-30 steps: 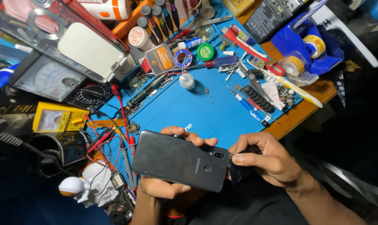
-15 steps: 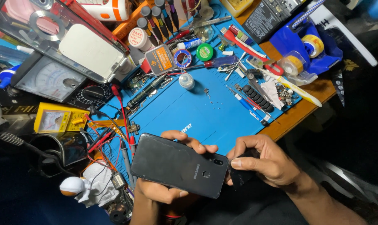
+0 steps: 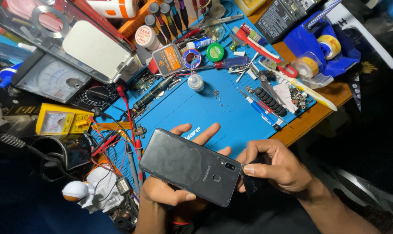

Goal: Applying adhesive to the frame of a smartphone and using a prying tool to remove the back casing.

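Dark grey glass-backed smartphone (image 3: 190,167): tilted slightly further than before, left hand (image 3: 170,190) grip cradling it. Right hand (image 3: 276,167) grip pinches small black piece (image 3: 252,182) at phone's corner. Blue rubber work mat (image 3: 214,112) on cluttered wooden desk (image 3: 322,104) beyond phone.

Light falls from above onto the middle of my table (image 3: 322,108), where the blue mat (image 3: 214,112) shows bright and sharp. The edges sink into deep shadow, darkest at lower left and right. The dark phone (image 3: 190,167) back carries a soft sheen. Straight lines bend slightly toward the corners.
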